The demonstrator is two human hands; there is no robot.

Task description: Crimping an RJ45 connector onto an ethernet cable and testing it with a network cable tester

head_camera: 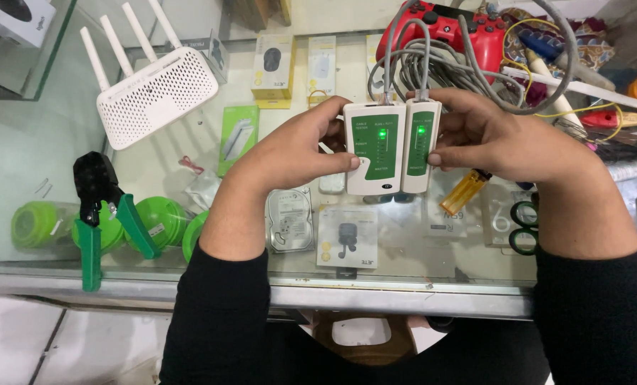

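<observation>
step: reading lit cable tester (375,148) | left hand (301,146), right hand (486,135) pinching its sides | grey cable (461,68) plugged above | next: steady hold

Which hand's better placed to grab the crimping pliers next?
Left, probably. The left hand holds the tester on the side nearer the crimping pliers; the right hand is across the tester.

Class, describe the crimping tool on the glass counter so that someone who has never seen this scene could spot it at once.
Start at the white router with four antennas at the upper left of the glass counter. Below it, near the counter's front edge, lies the crimping tool. Its black metal head and two splayed green handles set it apart from the round green reels beneath the glass.
</observation>
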